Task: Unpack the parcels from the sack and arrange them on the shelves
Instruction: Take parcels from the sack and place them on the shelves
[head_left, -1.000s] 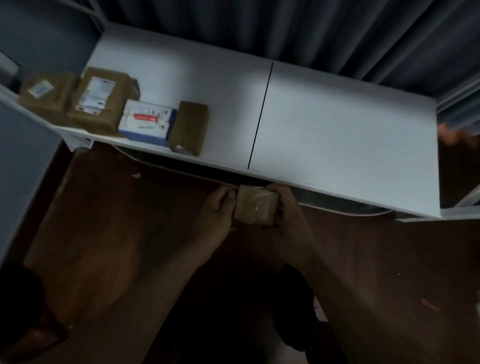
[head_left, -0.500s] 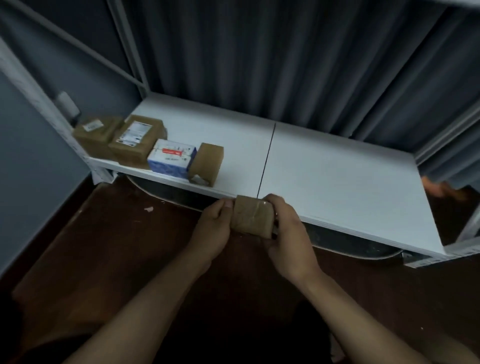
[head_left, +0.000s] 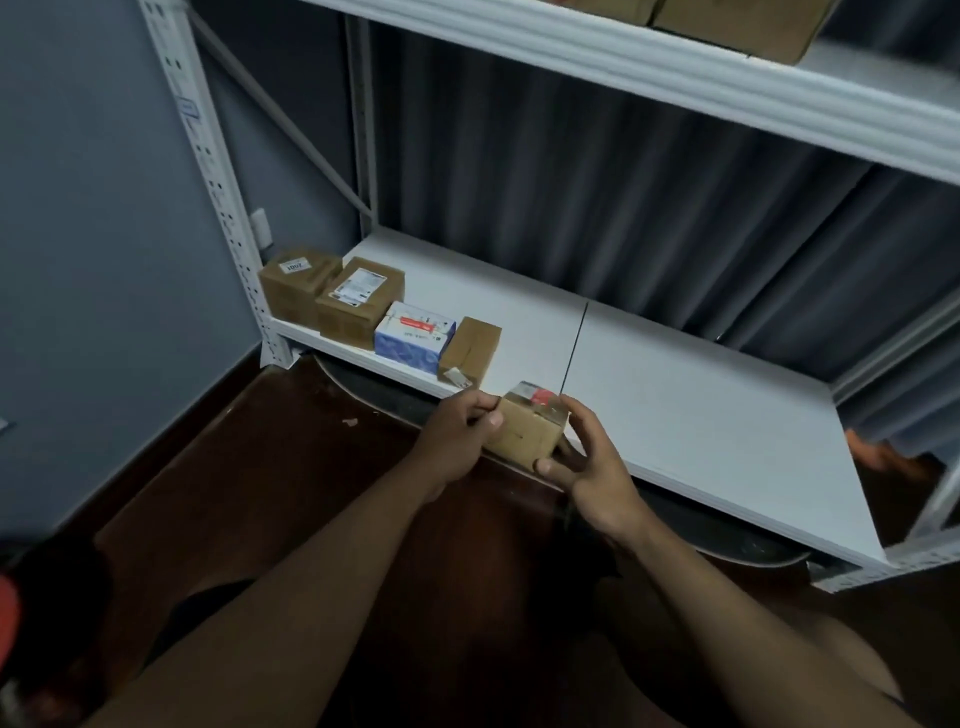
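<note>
Both hands, left (head_left: 457, 441) and right (head_left: 587, 467), grip the small cardboard parcel (head_left: 527, 426); I'd slide it squarely beside the upright brown box (head_left: 470, 351).

Lower shelf (head_left: 675, 395): 4 parcels in a row along front edge, left end. L to R: labelled box (head_left: 296, 283) at the corner by the upright post (head_left: 208, 171); second labelled box (head_left: 358, 301) touching it; printed carton (head_left: 413, 338) just beside; small box (head_left: 470, 351) on end, tilted, touching the carton. Seam (head_left: 574, 348) runs front to back, right of the row. Small parcel (head_left: 527, 431) at front edge, at the seam, between left hand (head_left: 457, 441) and right hand (head_left: 592, 473). Upper shelf (head_left: 649, 67) above; boxes (head_left: 737, 21) on it. Curtain (head_left: 597, 208) behind the lower shelf. Floor (head_left: 234, 467) in front, below.
</note>
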